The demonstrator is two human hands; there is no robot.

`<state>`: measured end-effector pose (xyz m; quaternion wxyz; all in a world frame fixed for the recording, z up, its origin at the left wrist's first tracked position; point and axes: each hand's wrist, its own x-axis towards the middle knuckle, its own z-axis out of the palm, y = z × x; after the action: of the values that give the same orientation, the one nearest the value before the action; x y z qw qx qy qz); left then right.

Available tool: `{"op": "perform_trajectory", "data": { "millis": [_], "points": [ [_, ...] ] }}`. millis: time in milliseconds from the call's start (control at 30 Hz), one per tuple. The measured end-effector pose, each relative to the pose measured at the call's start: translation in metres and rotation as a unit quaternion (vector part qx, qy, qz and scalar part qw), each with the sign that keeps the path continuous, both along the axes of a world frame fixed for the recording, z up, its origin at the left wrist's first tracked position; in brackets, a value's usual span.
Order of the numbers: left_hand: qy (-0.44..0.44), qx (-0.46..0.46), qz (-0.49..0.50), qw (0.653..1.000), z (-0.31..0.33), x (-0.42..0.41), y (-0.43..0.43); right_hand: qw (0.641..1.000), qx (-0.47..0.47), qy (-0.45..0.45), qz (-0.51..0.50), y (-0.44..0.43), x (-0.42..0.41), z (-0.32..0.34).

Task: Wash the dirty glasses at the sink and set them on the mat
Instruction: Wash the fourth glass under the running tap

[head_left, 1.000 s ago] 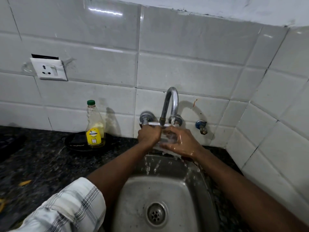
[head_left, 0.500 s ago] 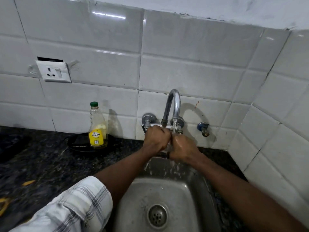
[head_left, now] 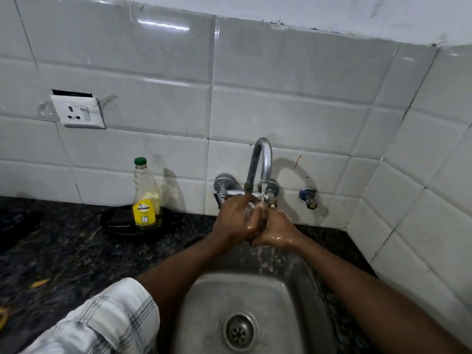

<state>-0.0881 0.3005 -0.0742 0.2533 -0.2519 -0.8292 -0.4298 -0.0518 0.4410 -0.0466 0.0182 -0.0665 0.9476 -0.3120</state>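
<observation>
The glass [head_left: 251, 208], barely visible, sat clasped between the left hand [head_left: 236, 221] and right hand [head_left: 277, 229] under the running tap [head_left: 260, 162] over the sink [head_left: 204, 302]: rinsing, apparently. Next, it needed carrying to the unseen mat.

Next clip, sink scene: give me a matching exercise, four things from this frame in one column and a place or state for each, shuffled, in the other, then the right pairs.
Things:
1. bottle
2. tap
3. drain
4. socket

Places or states:
A. on the wall tiles, upper left
B. running, water falling onto the hands
C. standing upright in a dark dish on the counter
D. in the floor of the steel sink

Pairs: 1-C, 2-B, 3-D, 4-A
</observation>
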Motion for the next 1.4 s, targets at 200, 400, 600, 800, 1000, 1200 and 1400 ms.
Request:
{"op": "perform_trajectory", "data": {
  "millis": [200,400,600,800,1000,1200,1400],
  "points": [
    [-0.120,-0.122,0.078,0.982,0.014,-0.019,0.014,0.982,0.118,0.116,-0.094,-0.013,0.003,-0.015],
    [-0.157,-0.026,0.030,0.987,0.018,-0.005,0.015,0.976,-0.215,-0.040,0.008,-0.011,0.006,-0.023],
    [-0.409,0.246,0.037,0.878,0.024,-0.019,-0.004,0.939,-0.291,0.113,-0.145,-0.005,0.001,-0.027],
    [-0.550,0.201,0.002,0.810,0.002,-0.009,-0.012,0.966,-0.175,0.180,-0.067,-0.014,0.000,-0.022],
    [-0.639,0.331,-0.068,0.691,-0.015,0.009,-0.008,0.944,-0.194,0.242,-0.111,-0.025,-0.007,-0.019],
    [-0.524,0.386,0.021,0.759,0.000,0.012,0.013,0.909,-0.334,0.102,-0.230,-0.030,0.012,-0.028],
    [-0.058,-0.192,0.173,0.964,0.025,0.012,0.020,0.784,-0.546,-0.122,-0.269,-0.023,0.022,-0.040]
  ]
}}
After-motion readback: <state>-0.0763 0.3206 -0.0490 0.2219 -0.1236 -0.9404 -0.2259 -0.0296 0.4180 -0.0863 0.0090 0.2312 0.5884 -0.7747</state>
